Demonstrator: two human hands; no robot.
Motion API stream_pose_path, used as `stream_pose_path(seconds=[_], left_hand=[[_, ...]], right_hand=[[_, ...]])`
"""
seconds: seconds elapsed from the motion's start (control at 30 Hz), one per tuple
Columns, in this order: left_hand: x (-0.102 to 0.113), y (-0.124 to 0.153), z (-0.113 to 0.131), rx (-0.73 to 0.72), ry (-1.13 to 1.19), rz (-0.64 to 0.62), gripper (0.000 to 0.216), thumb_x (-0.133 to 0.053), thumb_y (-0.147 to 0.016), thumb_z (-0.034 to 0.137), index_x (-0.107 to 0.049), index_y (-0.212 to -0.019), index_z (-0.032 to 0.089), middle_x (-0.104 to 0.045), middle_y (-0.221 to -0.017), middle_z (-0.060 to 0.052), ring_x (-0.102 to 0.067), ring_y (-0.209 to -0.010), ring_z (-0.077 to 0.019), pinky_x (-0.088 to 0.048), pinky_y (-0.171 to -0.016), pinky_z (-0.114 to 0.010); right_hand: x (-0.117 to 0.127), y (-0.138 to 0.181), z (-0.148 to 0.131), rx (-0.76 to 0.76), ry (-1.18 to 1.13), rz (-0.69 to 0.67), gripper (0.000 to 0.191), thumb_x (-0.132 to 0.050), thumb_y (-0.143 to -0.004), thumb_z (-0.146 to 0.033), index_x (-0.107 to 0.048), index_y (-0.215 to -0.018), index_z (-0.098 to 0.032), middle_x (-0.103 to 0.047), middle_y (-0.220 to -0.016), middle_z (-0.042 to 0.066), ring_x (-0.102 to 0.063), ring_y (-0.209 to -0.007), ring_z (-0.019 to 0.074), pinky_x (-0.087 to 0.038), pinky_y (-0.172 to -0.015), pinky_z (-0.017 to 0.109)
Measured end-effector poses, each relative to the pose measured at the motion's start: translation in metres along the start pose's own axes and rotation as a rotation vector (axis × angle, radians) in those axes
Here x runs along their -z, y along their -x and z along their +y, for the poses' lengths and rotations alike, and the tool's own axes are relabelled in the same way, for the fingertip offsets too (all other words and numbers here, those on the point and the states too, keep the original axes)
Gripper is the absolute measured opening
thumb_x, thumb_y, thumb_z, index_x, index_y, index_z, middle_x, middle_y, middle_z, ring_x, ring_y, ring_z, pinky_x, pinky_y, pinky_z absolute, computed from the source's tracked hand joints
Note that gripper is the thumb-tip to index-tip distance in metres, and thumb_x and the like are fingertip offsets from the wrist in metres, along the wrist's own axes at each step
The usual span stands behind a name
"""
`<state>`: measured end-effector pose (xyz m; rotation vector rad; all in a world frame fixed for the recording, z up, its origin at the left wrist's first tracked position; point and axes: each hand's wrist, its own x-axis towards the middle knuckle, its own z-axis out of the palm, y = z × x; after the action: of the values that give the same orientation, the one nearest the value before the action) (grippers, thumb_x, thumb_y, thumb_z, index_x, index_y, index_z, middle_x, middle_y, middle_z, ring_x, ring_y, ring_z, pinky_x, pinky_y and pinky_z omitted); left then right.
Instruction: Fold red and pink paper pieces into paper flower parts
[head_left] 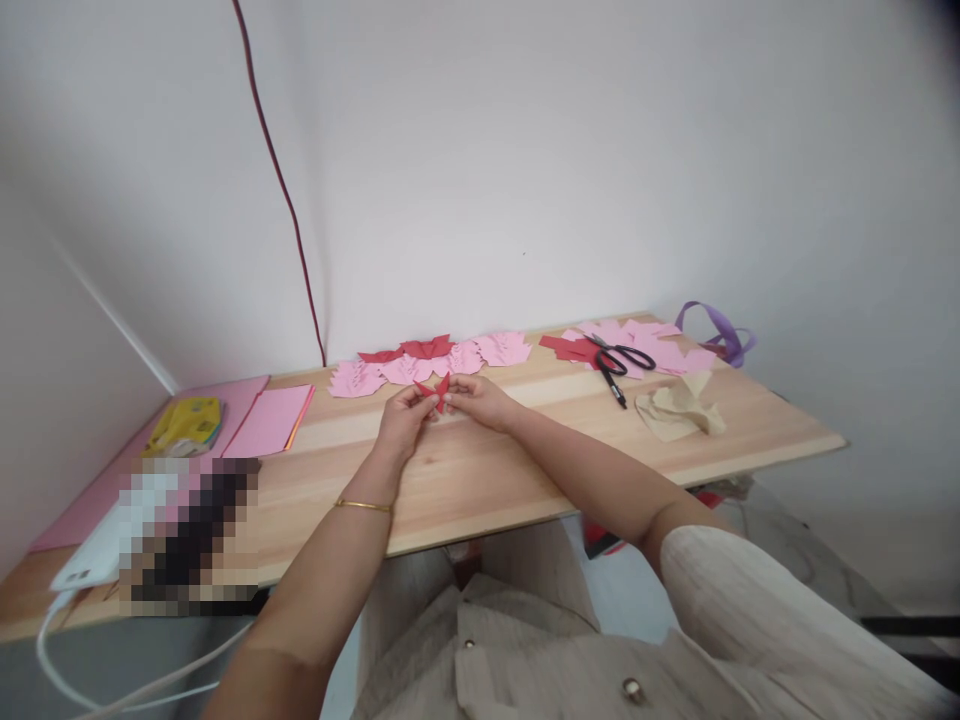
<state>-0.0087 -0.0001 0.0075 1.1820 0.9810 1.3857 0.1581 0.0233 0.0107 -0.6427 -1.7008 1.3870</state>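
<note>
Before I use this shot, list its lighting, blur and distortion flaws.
Head view: soft light, no harsh glare on the wall, upper right corner dark; also head view: red paper slightly soft, pixelation masking the table's left part, sleeve seemingly stretched rightward.

The left arm (319, 570) and right arm (607, 470) stretch forward, slanting inward, so the left hand (403, 415) and right hand (484, 402) sit close together, backs upward. On these 2 hands, fingers (468, 383) bend into a pinch.

Softly lit whitish walls (525, 150) stand behind and left of a wooden table (480, 485).
</note>
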Motion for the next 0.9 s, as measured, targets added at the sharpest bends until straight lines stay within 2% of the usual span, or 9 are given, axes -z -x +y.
stream_pose_path(seconds=[0.2,0.33,0.57,0.8,0.9], left_hand=[[-0.001,0.0,0.001,0.079,0.063,-0.049,0.024,-0.078,-0.059,0.026,-0.064,-0.073,0.014,-0.061,-0.061,0.001,-0.049,-0.051,-0.0082,-0.042,-0.054,-0.023],[-0.003,0.001,0.003,0.097,0.097,-0.037,0.024,-0.078,-0.058,0.024,-0.063,-0.073,0.014,-0.06,-0.061,0.001,-0.051,-0.052,-0.0084,-0.043,-0.055,-0.023],[-0.004,0.004,0.009,0.186,0.153,-0.08,0.027,-0.08,-0.056,0.022,-0.064,-0.075,0.011,-0.061,-0.062,0.0,-0.053,-0.054,-0.0085,-0.044,-0.057,-0.023],[-0.006,0.005,0.01,0.141,0.13,-0.031,0.028,-0.079,-0.055,0.024,-0.061,-0.072,0.013,-0.061,-0.062,0.001,-0.052,-0.053,-0.0086,-0.044,-0.056,-0.023],[-0.007,0.004,0.008,0.11,0.102,-0.022,0.026,-0.078,-0.056,0.025,-0.06,-0.071,0.013,-0.06,-0.06,0.001,-0.052,-0.052,-0.0086,-0.044,-0.055,-0.023]], right_hand=[[-0.003,0.001,-0.002,-0.018,-0.089,0.008,0.027,-0.067,-0.076,-0.037,-0.059,-0.089,-0.015,-0.06,-0.071,-0.002,-0.054,-0.066,0.0096,-0.044,-0.073,0.026],[-0.003,0.001,-0.002,0.004,-0.09,0.009,0.027,-0.068,-0.075,-0.036,-0.059,-0.09,-0.015,-0.06,-0.073,-0.001,-0.055,-0.067,0.0095,-0.044,-0.073,0.025],[-0.003,0.002,-0.002,0.028,-0.155,-0.087,0.029,-0.066,-0.078,-0.036,-0.059,-0.095,-0.014,-0.066,-0.079,0.003,-0.062,-0.075,0.0123,-0.047,-0.076,0.027],[-0.001,-0.001,0.005,-0.002,-0.08,0.086,0.031,-0.073,-0.07,-0.035,-0.059,-0.09,-0.016,-0.066,-0.08,0.0,-0.06,-0.075,0.0116,-0.047,-0.079,0.028],[-0.001,-0.001,0.005,-0.005,-0.106,0.106,0.034,-0.075,-0.067,-0.039,-0.055,-0.084,-0.017,-0.067,-0.08,0.001,-0.061,-0.076,0.0131,-0.047,-0.078,0.03]])
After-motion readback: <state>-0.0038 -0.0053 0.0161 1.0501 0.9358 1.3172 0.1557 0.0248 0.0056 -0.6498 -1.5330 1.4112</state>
